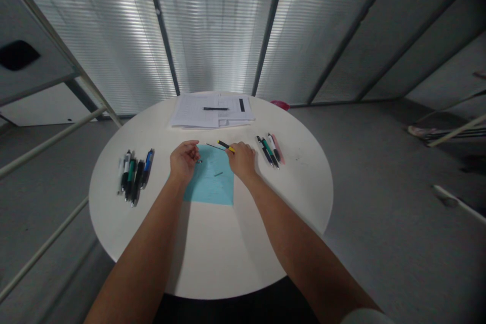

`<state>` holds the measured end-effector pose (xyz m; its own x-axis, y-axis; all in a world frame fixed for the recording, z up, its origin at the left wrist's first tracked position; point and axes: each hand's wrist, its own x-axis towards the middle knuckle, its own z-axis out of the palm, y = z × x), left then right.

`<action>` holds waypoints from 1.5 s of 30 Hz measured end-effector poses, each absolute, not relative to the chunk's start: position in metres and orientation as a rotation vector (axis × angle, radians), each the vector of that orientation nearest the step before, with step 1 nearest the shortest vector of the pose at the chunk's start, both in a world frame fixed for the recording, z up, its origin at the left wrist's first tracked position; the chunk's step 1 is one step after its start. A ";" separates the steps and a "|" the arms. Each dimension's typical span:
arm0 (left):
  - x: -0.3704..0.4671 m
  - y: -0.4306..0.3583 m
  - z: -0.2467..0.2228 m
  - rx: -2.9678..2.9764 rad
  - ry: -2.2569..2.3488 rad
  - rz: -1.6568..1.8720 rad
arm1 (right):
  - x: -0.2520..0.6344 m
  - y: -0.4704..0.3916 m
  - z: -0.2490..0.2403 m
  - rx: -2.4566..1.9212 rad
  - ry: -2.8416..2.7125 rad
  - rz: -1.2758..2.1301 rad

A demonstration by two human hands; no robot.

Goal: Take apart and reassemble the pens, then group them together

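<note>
On the round white table lies a light blue sheet. My left hand is over its upper left part, fingers curled round a small shiny piece. At the sheet's upper right, my right hand grips a yellow and black pen barrel. A thin dark refill stretches between the two hands; whether a finger touches it is unclear. One small greenish piece rests on the sheet below the hands.
Several pens lie in a group at the table's left. More pens are to the right of my right hand. Printed papers with a black pen on top lie at the far edge. A metal frame stands at the left.
</note>
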<state>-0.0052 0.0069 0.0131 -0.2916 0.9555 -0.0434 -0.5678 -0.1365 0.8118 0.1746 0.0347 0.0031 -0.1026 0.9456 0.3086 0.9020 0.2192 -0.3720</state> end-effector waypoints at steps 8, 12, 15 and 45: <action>0.002 0.007 0.006 1.017 1.123 1.563 | 0.166 0.036 0.006 -1.282 -1.956 0.305; 0.006 0.002 0.013 1.138 1.173 1.522 | 0.164 0.035 0.002 -1.192 -2.015 0.397; 0.007 0.001 0.015 1.131 1.178 1.557 | 0.164 0.035 0.000 -1.158 -2.018 0.455; 0.004 0.008 0.014 0.734 0.942 1.668 | 0.168 0.029 0.005 -1.238 -2.089 0.496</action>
